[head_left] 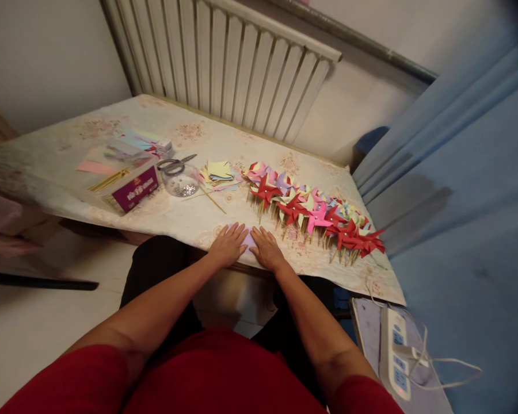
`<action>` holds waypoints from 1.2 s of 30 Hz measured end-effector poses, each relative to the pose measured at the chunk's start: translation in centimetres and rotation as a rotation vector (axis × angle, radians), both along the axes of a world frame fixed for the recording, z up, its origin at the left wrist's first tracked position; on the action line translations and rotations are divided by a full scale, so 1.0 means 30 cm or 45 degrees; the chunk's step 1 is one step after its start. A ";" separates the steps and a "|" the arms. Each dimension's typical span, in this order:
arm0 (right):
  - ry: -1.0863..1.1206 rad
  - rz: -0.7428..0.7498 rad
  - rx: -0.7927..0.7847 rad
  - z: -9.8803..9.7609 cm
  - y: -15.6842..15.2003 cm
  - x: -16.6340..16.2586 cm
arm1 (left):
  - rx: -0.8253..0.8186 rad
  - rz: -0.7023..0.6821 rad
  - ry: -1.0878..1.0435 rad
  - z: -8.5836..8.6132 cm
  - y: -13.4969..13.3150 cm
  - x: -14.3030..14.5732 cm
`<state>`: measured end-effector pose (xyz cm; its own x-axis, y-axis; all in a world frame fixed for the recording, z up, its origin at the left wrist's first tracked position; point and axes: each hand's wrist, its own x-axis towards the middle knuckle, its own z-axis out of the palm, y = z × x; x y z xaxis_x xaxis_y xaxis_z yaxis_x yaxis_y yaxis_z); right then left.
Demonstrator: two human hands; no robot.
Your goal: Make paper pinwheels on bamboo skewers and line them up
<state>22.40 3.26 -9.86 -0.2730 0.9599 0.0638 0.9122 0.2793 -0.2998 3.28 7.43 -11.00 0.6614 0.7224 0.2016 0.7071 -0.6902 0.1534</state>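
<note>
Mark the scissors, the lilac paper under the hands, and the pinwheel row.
scissors (181,162): head view, near the pivot.
lilac paper (249,239): head view, uncovered middle strip.
pinwheel row (318,217): head view, pink pinwheel mid-row.

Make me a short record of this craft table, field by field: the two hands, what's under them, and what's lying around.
Left hand: left hand flat, fingers spread, on the pale purple paper
Right hand: right hand flat on the same sheet, beside the left
Place: near edge of the table
Right of hands: row of paper pinwheels on sticks
Behind hands: loose stick, stack of paper squares, clear bowl, scissors
Far left: box holding sticks
Off table: power strip
</note>
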 end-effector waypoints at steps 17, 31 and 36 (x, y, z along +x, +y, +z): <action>0.084 0.023 -0.092 0.001 0.032 0.035 | -0.222 -0.194 0.162 0.047 0.081 -0.163; 0.111 -0.007 -0.148 -0.002 0.050 0.036 | -0.384 -0.252 0.167 0.050 0.132 -0.190; 0.135 -0.007 -0.154 0.003 0.050 0.032 | -0.427 -0.261 0.168 0.060 0.137 -0.189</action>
